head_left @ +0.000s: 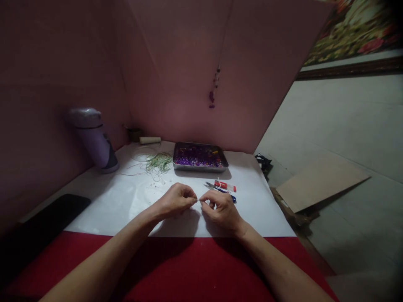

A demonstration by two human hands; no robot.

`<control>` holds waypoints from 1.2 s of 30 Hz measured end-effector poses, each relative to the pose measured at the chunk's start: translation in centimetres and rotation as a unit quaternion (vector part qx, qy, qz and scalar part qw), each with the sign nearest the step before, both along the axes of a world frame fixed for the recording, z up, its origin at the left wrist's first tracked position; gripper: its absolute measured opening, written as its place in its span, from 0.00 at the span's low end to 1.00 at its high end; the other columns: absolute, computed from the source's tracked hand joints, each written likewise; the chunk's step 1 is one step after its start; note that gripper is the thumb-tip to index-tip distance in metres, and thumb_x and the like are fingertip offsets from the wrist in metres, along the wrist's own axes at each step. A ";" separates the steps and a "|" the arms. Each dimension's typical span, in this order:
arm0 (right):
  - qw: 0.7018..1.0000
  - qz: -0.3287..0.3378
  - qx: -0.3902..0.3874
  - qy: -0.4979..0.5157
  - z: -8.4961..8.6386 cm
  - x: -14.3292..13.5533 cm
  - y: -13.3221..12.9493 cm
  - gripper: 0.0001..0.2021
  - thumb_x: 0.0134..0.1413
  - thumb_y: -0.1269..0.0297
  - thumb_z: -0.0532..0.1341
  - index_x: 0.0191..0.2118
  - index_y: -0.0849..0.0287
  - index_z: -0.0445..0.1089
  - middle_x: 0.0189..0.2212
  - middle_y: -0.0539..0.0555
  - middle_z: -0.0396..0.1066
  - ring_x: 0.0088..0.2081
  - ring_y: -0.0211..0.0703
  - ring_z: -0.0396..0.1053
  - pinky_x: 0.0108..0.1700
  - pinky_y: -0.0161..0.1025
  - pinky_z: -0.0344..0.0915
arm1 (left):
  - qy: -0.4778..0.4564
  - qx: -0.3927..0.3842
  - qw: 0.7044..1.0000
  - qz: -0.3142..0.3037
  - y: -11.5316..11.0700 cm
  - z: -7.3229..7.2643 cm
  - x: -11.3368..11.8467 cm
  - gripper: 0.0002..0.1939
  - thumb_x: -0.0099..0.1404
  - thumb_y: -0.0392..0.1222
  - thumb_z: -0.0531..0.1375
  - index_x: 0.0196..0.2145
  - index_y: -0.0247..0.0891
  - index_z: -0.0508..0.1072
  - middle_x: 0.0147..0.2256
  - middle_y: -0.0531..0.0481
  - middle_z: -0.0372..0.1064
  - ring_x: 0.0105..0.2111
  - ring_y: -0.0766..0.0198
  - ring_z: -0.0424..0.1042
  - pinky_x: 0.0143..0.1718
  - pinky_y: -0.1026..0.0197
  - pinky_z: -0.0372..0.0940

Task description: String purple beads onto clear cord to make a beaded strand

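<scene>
My left hand [178, 200] and my right hand [223, 209] meet fingertip to fingertip above the white sheet [119, 209]. Each has thumb and forefinger pinched together. A tiny pale bit shows between the two pinches, too small to name. Just beyond my right hand lie small scissors [232, 197] with dark blue handles, partly hidden by the hand. Against them rests a red and clear case [225, 185]. Farther back, a metal tray [201, 169] holds many purple beads [195, 158]. A tangle of green thread [159, 162] lies left of the tray, with several loose beads [154, 184] nearer me.
A purple bottle [96, 144] stands at the left, beyond a dark flat object [69, 209]. A pale roll [150, 140] and a small dark pot [134, 134] sit at the back. A beaded strand [215, 84] hangs before the pink wall. Red cloth [201, 268] covers the near edge.
</scene>
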State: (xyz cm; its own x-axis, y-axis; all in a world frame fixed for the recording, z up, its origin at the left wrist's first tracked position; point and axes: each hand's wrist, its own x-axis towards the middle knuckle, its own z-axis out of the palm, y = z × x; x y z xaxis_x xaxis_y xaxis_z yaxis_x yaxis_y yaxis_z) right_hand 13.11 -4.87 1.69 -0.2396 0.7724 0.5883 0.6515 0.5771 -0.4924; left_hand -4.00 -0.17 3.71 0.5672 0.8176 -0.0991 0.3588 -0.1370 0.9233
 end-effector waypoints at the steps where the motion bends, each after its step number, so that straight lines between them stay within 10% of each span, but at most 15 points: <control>1: 1.000 0.001 0.000 0.000 -0.1 0.0 0.0 0.07 0.44 0.76 0.56 0.27 0.59 0.70 0.22 0.50 0.70 0.21 0.35 0.63 0.25 0.33 0.59 | 0.002 -0.001 1.000 -0.002 0.0 0.0 0.0 0.06 0.52 0.39 0.55 0.24 0.33 0.69 0.14 0.59 0.55 0.11 0.73 0.56 0.11 0.70 0.51; 26: 0.996 0.048 0.027 -0.072 0.3 0.8 0.2 0.07 0.49 0.76 0.55 0.31 0.61 0.69 0.26 0.53 0.72 0.25 0.38 0.66 0.27 0.34 0.60 | 0.021 0.002 0.999 -0.027 0.0 0.7 -0.4 0.07 0.52 0.40 0.56 0.24 0.33 0.69 0.16 0.58 0.56 0.14 0.73 0.54 0.15 0.68 0.49; 36: 0.998 0.026 0.034 -0.045 0.4 0.8 0.1 0.07 0.50 0.76 0.55 0.33 0.60 0.68 0.27 0.53 0.70 0.24 0.37 0.64 0.29 0.35 0.61 | -0.100 -0.167 0.977 -0.086 -0.2 0.6 -1.0 0.08 0.51 0.41 0.62 0.26 0.33 0.69 0.15 0.59 0.56 0.13 0.74 0.53 0.15 0.68 0.46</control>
